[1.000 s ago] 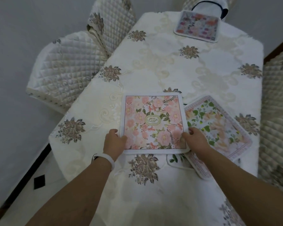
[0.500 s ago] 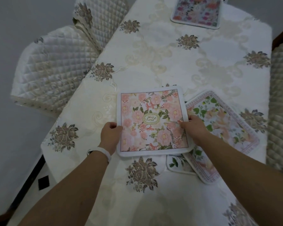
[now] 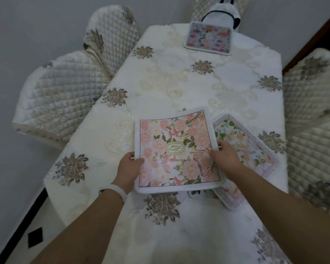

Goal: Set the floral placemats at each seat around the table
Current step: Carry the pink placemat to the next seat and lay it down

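Left hand [image 3: 129, 168] and right hand [image 3: 224, 157] pinch side edges of the pink placemat [image 3: 175, 149], fingers curled round it

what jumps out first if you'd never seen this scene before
The pink floral placemat near the table's close end grabs the eye, gripped at its sides by the left hand and right hand. It overlaps a green-leafed placemat to its right. A brighter placemat lies at the far end of the cream embroidered tablecloth.
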Tool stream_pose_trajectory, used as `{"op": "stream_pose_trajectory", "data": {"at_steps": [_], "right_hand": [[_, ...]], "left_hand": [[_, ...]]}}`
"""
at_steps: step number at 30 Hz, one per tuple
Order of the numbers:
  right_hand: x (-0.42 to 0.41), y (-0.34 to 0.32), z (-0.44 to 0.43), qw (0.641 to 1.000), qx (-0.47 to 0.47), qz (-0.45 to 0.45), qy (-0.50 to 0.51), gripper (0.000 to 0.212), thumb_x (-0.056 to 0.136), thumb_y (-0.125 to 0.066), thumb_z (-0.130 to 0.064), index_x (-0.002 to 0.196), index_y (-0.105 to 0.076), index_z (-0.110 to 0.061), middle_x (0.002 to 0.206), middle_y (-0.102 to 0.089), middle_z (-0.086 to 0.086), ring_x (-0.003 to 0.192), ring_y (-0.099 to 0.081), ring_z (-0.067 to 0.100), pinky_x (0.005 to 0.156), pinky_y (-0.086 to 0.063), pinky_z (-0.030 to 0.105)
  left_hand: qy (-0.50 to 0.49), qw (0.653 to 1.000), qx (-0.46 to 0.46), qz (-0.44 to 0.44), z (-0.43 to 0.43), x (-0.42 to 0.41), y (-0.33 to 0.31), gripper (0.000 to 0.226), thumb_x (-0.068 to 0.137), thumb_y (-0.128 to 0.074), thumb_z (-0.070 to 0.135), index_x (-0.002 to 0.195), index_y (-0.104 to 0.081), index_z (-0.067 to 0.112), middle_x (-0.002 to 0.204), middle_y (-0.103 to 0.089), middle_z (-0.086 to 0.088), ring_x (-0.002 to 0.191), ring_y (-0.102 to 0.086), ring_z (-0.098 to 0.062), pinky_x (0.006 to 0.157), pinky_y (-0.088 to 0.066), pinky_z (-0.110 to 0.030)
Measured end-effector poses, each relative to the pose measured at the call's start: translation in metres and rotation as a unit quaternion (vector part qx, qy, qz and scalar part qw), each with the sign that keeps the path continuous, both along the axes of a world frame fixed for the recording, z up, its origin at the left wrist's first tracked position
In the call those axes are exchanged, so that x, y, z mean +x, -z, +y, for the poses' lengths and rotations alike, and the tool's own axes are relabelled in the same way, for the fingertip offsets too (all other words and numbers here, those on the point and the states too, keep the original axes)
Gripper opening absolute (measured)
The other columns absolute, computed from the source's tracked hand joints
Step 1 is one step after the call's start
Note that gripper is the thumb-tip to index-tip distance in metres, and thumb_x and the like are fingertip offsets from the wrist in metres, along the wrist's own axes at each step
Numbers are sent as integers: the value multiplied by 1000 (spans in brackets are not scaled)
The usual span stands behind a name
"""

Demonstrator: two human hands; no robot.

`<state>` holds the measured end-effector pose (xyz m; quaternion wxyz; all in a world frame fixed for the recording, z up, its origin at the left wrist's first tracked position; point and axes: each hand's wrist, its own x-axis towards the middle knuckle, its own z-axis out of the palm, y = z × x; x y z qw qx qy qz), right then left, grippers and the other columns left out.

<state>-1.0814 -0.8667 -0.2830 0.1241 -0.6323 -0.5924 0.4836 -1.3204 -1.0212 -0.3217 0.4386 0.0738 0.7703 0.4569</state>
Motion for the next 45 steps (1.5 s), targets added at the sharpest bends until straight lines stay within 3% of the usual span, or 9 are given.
{"op": "stream_pose_trajectory", "data": {"at_steps": [5,8,10,18,24,28,35,39,45], "right_hand": [[26,-33,-25,999,26,11,36,18,93,-62,-11,109,-57,-16,97,-62,6,75,-59,22,72,-54,38],[44,-53,-41,996,38,32,74,19,90,-64,-11,108,-60,-16,100,-65,6,86,-64,26,81,-57,46],[58,-62,-54,993,47,39,97,20,88,-63,-9,107,-62,-17,102,-67,5,90,-66,27,80,-58,45],[134,-80,-115,973,58,69,212,22,88,-62,-3,103,-61,-19,97,-69,3,82,-69,23,70,-59,39],[207,-88,-161,952,67,84,285,21,90,-61,-3,107,-62,-16,98,-70,1,83,-69,23,72,-58,39],[253,-91,-174,941,70,95,317,21,87,-61,-2,104,-64,-15,100,-71,6,88,-70,29,83,-58,48],[362,-97,-193,922,90,142,348,21,89,-57,1,101,-61,-16,100,-69,7,87,-68,26,72,-55,37],[449,-94,-209,909,101,142,378,21,89,-57,-1,103,-61,-15,97,-69,5,82,-69,24,69,-55,35],[570,-95,-233,898,104,141,404,23,87,-58,-2,102,-62,-18,93,-71,4,78,-71,24,68,-58,37]], "left_hand": [[44,998,43,-14,-9,6,-28,22,91,-60,8,113,-62,12,106,-71,-11,91,-70,-30,83,-58,-49],[73,995,73,-6,-13,14,-44,21,93,-58,9,114,-62,13,105,-70,-8,91,-69,-27,78,-58,-43],[93,992,86,-3,-14,20,-53,19,94,-57,9,111,-61,14,103,-69,-7,89,-68,-26,72,-56,-38],[178,978,106,-24,-10,79,-68,16,93,-58,7,105,-62,16,102,-71,-13,86,-71,-32,80,-58,-51],[240,963,117,-44,-15,146,-83,20,93,-58,5,111,-61,13,100,-73,-14,85,-72,-33,79,-59,-53],[259,955,134,-56,-19,188,-98,19,93,-57,5,111,-60,11,100,-73,-16,83,-73,-34,77,-59,-53],[287,946,152,-16,-21,299,-121,17,93,-57,3,108,-59,11,96,-72,-16,71,-73,-28,59,-57,-36],[313,938,147,-7,-23,395,-123,19,94,-56,5,112,-57,11,98,-72,-16,77,-73,-33,69,-60,-47],[336,931,142,0,-24,519,-123,15,94,-56,6,106,-60,13,93,-74,-13,74,-74,-31,68,-60,-47]]}}
